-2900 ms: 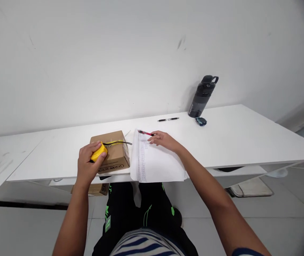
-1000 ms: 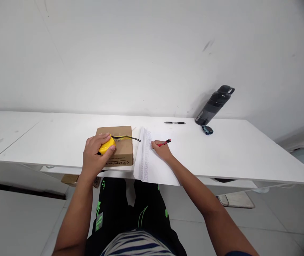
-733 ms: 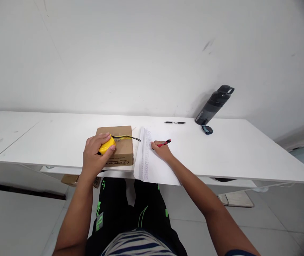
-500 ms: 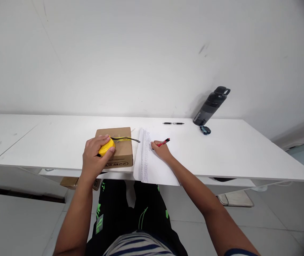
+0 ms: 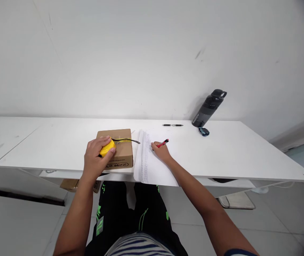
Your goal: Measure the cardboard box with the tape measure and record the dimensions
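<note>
A yellow tape measure (image 5: 107,148) is gripped by the left hand (image 5: 95,160), its fingers curled around it, on top of the box (image 5: 120,153). A red pen (image 5: 162,143) is pinched in the right hand (image 5: 161,152), resting on the paper (image 5: 152,167) beside the box on the surface (image 5: 234,153).

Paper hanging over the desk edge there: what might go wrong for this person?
1. The paper overhangs the near edge of the table. Only the right hand, which holds the red pen, seems to pin it, so it might slide off or crease.
2. The left hand grips the yellow tape measure on the cardboard box, which sits close to that edge. A firm push could nudge the box off.
</note>
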Action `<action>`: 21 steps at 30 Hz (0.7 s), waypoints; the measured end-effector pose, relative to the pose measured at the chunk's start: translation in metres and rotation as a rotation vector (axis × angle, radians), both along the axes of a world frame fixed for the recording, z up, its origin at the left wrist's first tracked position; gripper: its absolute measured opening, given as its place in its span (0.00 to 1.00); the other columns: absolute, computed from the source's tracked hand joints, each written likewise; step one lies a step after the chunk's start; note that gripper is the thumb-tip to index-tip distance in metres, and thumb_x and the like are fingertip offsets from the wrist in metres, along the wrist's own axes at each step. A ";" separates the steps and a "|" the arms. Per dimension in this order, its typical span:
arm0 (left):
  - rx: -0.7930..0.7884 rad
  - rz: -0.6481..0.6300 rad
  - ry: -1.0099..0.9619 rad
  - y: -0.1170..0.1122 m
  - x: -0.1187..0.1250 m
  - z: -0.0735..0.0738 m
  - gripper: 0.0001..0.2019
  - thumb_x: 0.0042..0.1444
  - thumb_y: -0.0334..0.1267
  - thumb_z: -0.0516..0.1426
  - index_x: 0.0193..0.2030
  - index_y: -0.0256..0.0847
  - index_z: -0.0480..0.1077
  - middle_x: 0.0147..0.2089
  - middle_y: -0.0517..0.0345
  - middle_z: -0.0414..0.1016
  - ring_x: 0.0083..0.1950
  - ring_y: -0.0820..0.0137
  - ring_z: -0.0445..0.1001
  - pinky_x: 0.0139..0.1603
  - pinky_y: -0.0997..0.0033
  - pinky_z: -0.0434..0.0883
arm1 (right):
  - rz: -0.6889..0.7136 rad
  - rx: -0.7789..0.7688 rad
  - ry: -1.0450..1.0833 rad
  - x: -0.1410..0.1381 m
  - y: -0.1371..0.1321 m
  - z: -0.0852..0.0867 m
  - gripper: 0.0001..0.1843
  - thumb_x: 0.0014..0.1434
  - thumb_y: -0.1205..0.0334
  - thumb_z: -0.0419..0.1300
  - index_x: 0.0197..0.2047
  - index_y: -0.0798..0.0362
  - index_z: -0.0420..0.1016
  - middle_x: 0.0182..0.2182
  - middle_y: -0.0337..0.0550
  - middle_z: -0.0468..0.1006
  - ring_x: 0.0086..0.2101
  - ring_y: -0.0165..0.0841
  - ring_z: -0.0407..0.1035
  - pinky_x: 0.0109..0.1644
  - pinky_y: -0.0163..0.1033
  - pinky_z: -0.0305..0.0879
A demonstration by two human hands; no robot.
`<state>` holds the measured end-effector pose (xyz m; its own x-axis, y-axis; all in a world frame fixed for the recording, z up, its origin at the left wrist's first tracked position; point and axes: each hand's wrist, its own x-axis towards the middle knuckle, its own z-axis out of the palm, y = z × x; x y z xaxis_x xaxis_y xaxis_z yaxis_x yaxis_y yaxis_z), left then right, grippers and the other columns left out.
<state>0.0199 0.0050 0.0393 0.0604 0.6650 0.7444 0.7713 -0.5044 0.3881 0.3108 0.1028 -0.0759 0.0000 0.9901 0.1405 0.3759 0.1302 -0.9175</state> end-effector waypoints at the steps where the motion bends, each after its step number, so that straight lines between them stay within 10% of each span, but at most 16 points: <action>1: -0.001 0.000 0.002 0.000 0.000 0.000 0.13 0.58 0.40 0.61 0.50 0.45 0.74 0.55 0.53 0.78 0.59 0.61 0.73 0.62 0.53 0.67 | 0.007 0.001 -0.004 0.000 0.000 0.000 0.20 0.55 0.51 0.53 0.17 0.48 0.53 0.17 0.32 0.56 0.22 0.29 0.54 0.29 0.37 0.52; 10: -0.015 0.005 -0.020 -0.001 0.000 -0.001 0.13 0.59 0.42 0.60 0.50 0.46 0.74 0.54 0.54 0.78 0.58 0.61 0.73 0.62 0.52 0.67 | -0.014 0.079 -0.143 -0.001 -0.001 0.000 0.22 0.61 0.48 0.50 0.20 0.50 0.62 0.20 0.37 0.68 0.25 0.32 0.63 0.32 0.38 0.59; 21: -0.178 -0.179 -0.165 -0.016 -0.019 0.007 0.26 0.58 0.49 0.59 0.63 0.49 0.64 0.69 0.49 0.63 0.69 0.58 0.61 0.65 0.51 0.65 | -0.121 0.298 -0.420 0.007 -0.002 0.021 0.20 0.58 0.65 0.53 0.52 0.49 0.75 0.59 0.54 0.66 0.34 0.36 0.71 0.35 0.45 0.68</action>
